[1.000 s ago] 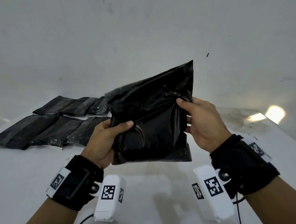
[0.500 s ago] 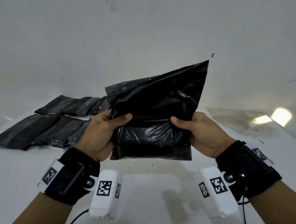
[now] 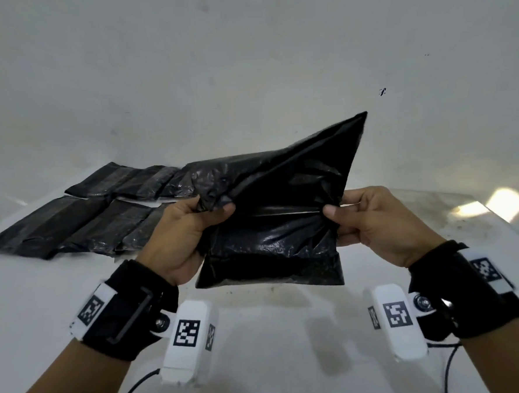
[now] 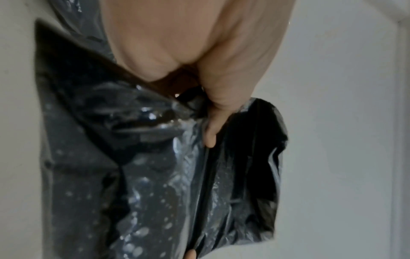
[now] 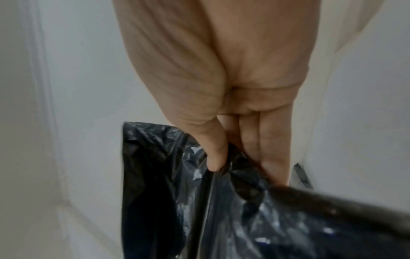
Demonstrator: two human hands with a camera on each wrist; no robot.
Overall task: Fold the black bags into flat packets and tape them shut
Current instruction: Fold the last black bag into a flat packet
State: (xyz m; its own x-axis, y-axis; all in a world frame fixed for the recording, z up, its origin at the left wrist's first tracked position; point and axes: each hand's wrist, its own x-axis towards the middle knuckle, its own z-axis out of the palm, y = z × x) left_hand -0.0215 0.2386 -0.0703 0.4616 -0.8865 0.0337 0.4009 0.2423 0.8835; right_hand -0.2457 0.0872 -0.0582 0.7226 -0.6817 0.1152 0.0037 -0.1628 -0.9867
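Note:
A filled black plastic bag (image 3: 272,226) hangs in the air between both hands above the white table (image 3: 261,348). My left hand (image 3: 190,228) pinches its crumpled upper left edge, thumb in front. My right hand (image 3: 366,217) pinches the right edge, thumb over the film. The bag's loose top flap rises to a point at the upper right. In the left wrist view the thumb (image 4: 210,133) presses along a fold of the black bag (image 4: 133,175). The right wrist view shows thumb (image 5: 215,157) and fingers clamping the black bag (image 5: 221,210).
Several flat black packets (image 3: 80,219) lie in two rows on the table at the back left. A grey wall stands behind. A bright light patch (image 3: 505,205) falls on the table's right corner, whose edge runs close to my right wrist.
Both hands slid upward and outward along the bag's sides, stretching it wider. The top flap leaned further right and the bag's lower part hangs flatter.

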